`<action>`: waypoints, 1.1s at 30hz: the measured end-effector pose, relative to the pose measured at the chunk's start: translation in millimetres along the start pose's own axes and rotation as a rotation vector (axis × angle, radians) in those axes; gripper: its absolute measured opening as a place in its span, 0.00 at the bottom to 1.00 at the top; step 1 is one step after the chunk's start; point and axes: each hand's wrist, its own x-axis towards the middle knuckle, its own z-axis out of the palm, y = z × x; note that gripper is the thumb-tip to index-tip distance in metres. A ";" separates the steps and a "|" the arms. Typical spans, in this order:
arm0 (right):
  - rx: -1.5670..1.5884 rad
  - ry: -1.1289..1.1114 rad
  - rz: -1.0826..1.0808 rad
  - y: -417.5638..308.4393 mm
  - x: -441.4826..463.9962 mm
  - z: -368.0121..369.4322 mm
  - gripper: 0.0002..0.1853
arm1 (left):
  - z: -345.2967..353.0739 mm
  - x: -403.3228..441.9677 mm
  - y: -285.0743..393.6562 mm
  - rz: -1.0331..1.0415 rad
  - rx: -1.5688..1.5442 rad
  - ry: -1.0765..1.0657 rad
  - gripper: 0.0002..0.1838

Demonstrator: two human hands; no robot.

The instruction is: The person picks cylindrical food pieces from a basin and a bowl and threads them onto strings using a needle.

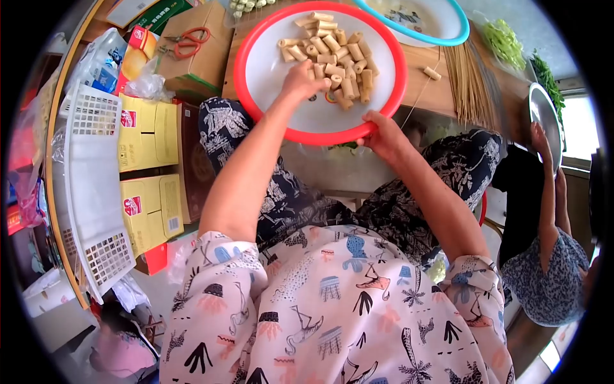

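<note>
The round, red-rimmed basin (265, 70) is clamped near 5 o'clock by the right hand (382, 136). Stubby tan cylinders (354, 52) are heaped inside, toward 1 o'clock; closure of the left hand (300, 82) cannot be determined.

On the wooden table (439, 96), partly hidden by a red-rimmed basin (272, 83), a blue-rimmed basin (441, 41) is set at the far side, and thin sticks (472, 83) are laid right of a short tan roll (432, 73).
</note>
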 end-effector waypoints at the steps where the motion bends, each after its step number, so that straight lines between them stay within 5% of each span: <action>1: -0.013 -0.002 -0.008 0.1 2.3 -0.2 0.16 | -7.9 7.6 -8.5 -0.010 -0.012 0.002 0.47; 6: 0.035 0.000 -0.055 6.7 2.3 2.8 0.14 | -35.5 -3.4 -12.4 -0.083 -0.065 -0.014 0.49; 8: 0.017 -0.036 -0.049 4.5 0.7 3.4 0.13 | -28.9 -4.7 -17.3 0.100 0.084 0.182 0.51; 21: -0.064 -0.053 -0.111 2.8 5.7 0.8 0.14 | -31.1 -2.5 -25.1 -0.038 -0.086 0.046 0.47; 33: -0.042 -0.054 -0.119 -4.1 0.6 6.3 0.14 | -23.5 -9.7 -27.0 0.063 -0.037 0.098 0.49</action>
